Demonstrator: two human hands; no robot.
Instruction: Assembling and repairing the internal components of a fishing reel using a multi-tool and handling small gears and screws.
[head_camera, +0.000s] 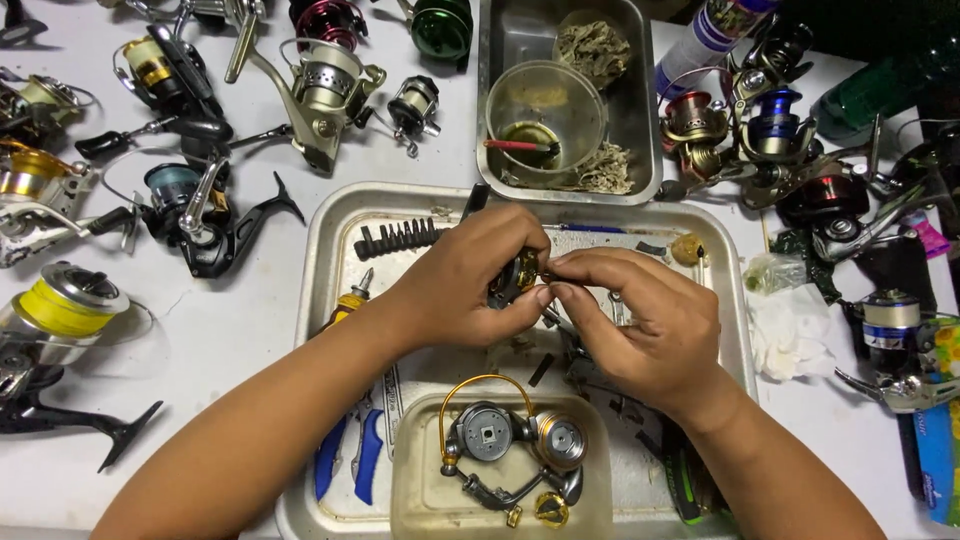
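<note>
While hands grip a reel part, reels crowd the tray.

Dull, scuffed metal tray; a glossy black-and-gold metal reel part in the hands; a cloudy plastic tub; a crumpled white tissue — soft, matt.

One camera, worn on the person's head, looks almost straight down at a white table. It sits close above a metal tray, with both forearms entering from the bottom edge.
</note>
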